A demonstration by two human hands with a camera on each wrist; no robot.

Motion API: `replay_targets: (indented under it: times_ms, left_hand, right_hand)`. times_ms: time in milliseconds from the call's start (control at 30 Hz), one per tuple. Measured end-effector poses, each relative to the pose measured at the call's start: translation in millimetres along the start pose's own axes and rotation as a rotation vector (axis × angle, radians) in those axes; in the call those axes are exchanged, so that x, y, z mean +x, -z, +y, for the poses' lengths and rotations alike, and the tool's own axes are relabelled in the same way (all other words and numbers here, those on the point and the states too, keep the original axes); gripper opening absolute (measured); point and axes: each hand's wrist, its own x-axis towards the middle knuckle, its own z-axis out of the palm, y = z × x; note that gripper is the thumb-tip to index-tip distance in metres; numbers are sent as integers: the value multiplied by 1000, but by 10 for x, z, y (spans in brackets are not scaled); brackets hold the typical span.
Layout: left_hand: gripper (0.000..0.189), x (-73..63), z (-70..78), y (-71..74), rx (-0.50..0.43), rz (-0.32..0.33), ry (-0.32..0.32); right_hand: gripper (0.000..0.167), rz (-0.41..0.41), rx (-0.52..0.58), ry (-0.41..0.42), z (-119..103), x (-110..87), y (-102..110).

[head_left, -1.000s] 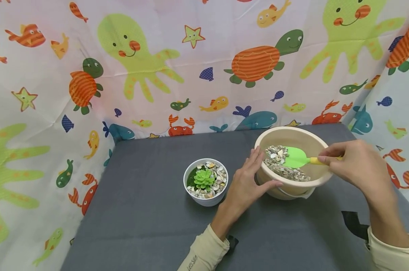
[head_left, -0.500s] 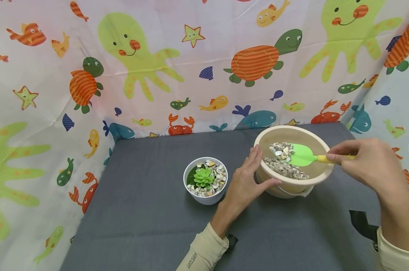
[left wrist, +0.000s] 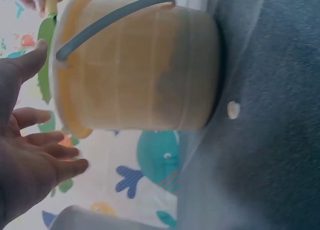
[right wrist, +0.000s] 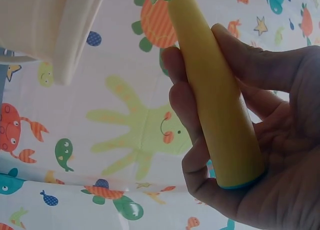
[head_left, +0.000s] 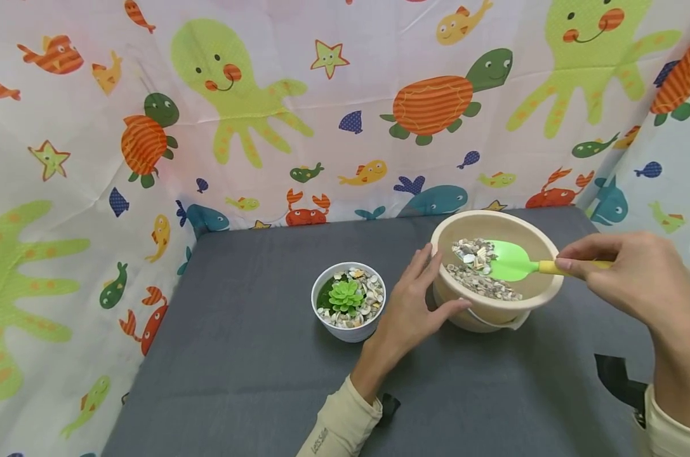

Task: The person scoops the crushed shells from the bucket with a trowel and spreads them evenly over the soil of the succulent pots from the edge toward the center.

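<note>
My right hand (head_left: pixel 642 279) grips the yellow handle (right wrist: pixel 215 99) of a small trowel with a bright green blade (head_left: pixel 511 261). A heap of small shells (head_left: pixel 475 255) sits at the blade's front, over the mouth of a cream bucket (left wrist: pixel 135 64). More shells (head_left: pixel 482 284) show inside the bucket. At the bucket's near left rim is my left hand (head_left: pixel 404 308), fingers extended and thumb spread, holding nothing. In the left wrist view the trowel blade shows above the rim. Left of that hand stands a white pot (head_left: pixel 349 332) with a green succulent (head_left: pixel 346 296) and shells.
A grey cloth (head_left: pixel 242 343) covers the table. One small pale piece (left wrist: pixel 233 110) lies on it near the bucket's base. Behind and at the sides hangs a curtain (head_left: pixel 276 139) printed with sea animals.
The right hand has moved to the right with the trowel, and the shell-loaded blade has shifted right and up over the bucket. The left hand has drawn slightly left at the rim.
</note>
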Motion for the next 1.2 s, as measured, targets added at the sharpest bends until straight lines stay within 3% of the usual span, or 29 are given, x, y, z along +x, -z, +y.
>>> replay_targets:
  times_ms: [333,1200]
  left_hand:
    - [99,-8,62,209,29,30,63]
    - [99,-148,38,495,40,122,106]
  right_hand:
    - [15,29,58,63,-71,-25,-3]
    - [4,31,138,204,-295,-61,-40]
